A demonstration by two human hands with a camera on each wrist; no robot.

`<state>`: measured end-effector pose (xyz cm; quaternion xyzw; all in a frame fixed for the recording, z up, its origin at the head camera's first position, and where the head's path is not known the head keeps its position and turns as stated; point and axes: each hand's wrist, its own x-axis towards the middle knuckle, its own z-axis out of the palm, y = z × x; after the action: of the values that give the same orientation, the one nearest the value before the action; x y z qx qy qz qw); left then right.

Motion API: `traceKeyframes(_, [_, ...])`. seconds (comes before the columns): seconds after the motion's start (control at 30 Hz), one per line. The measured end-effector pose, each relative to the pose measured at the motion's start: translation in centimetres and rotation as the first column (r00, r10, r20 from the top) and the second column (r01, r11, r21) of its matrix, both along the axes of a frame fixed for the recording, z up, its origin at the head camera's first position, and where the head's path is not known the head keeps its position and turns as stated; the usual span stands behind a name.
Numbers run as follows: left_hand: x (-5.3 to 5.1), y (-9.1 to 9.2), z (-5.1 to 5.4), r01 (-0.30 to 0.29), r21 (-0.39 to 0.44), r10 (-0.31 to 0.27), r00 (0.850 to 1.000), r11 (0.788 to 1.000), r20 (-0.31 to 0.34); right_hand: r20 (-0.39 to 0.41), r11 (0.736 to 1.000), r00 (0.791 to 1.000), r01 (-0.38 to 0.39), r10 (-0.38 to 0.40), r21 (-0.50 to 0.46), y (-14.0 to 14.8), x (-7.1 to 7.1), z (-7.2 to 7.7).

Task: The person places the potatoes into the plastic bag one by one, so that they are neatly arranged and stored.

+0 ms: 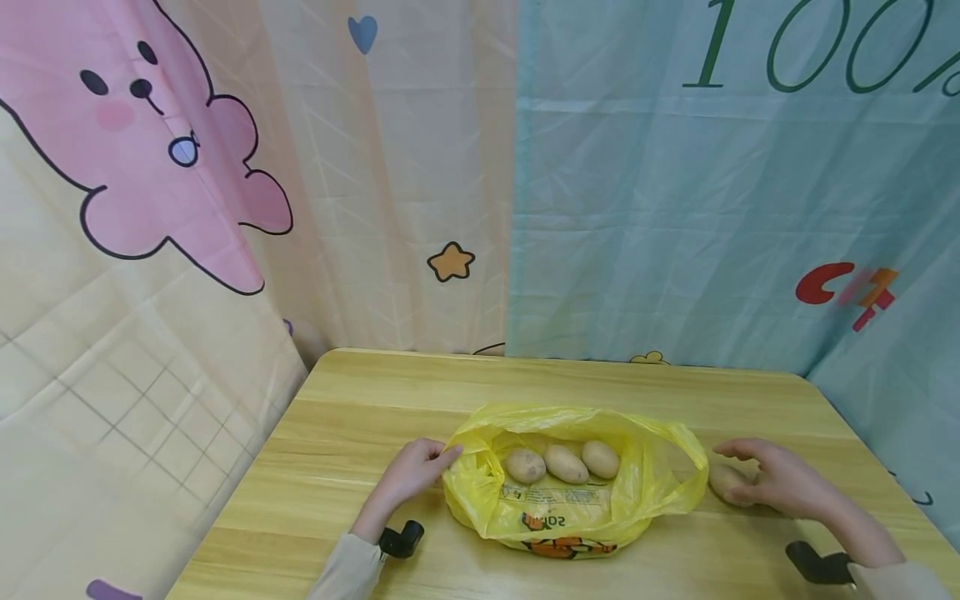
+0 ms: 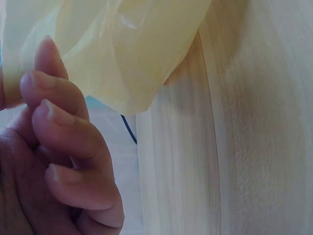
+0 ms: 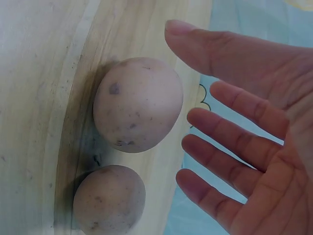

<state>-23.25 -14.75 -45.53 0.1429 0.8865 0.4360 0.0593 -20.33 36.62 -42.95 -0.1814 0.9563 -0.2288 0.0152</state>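
A yellow plastic bag [image 1: 570,533] lies on the table with its mouth spread wide. Inside it, three potatoes [image 1: 566,464] sit side by side. At the bag's left rim, my left hand [image 1: 416,473] pinches the thin plastic; the left wrist view shows its curled fingers [image 2: 73,132] beside the film. To the right of the bag, my right hand [image 1: 787,479] reaches over a potato [image 1: 727,483], thumb and fingers apart around it. In the right wrist view, two potatoes [image 3: 139,105] lie on the wood, and the right hand [image 3: 259,142] is spread beside them without gripping either.
The light wooden table [image 1: 315,500] ends at a back edge against printed curtains [image 1: 660,208]. Each wrist wears a black device, one at the left [image 1: 402,539] and one at the right [image 1: 817,565]. A dark cable [image 2: 128,128] shows beyond the table edge.
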Motion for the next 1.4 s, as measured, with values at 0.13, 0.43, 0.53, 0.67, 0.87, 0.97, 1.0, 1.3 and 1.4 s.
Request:
traceKeyframes(0.13, [0.1,0.0,0.1,-0.001,0.003,0.001,1.0,1.0,0.006,0.001,0.999,0.999,-0.039,0.039,0.002,0.2,-0.3,-0.1])
traceKeyframes(0.43, [0.1,0.0,0.2,-0.003,0.001,0.003,1.0,1.0,0.002,-0.148,0.979,0.968,-0.199,0.202,0.04,0.9,-1.2,-0.9])
traceKeyframes(0.53, [0.1,-0.1,0.2,-0.003,0.003,0.003,1.0,1.0,0.004,-0.145,0.975,0.964,-0.221,0.224,0.033,1.0,-1.4,-1.1])
traceKeyframes(0.67, [0.1,-0.1,0.1,0.0,0.005,0.0,1.0,1.0,0.005,-0.091,0.977,0.972,-0.211,0.214,0.041,0.9,-1.6,-1.0])
traceKeyframes(0.87, [0.0,-0.1,0.1,0.007,0.006,-0.007,1.0,1.0,0.002,0.006,0.981,0.983,-0.186,0.186,0.045,0.7,-1.6,-0.7])
traceKeyframes(0.97, [0.0,-0.1,0.0,0.007,0.005,-0.007,1.0,1.0,0.0,0.035,0.98,0.981,-0.193,0.192,0.038,0.7,-1.7,-0.7])
traceKeyframes(1.0, [0.0,-0.1,0.0,0.007,0.005,-0.007,1.0,1.0,-0.001,0.041,0.98,0.98,-0.197,0.195,0.037,0.7,-1.7,-0.7])
traceKeyframes(1.3, [0.0,0.0,-0.1,0.007,0.002,-0.007,1.0,1.0,-0.003,0.105,0.979,0.975,-0.201,0.197,0.037,1.0,-2.1,-0.9])
traceKeyframes(1.4, [-0.1,0.0,-0.2,0.005,0.0,-0.005,1.0,1.0,-0.002,0.125,0.979,0.973,-0.199,0.193,0.034,1.1,-2.3,-0.9])
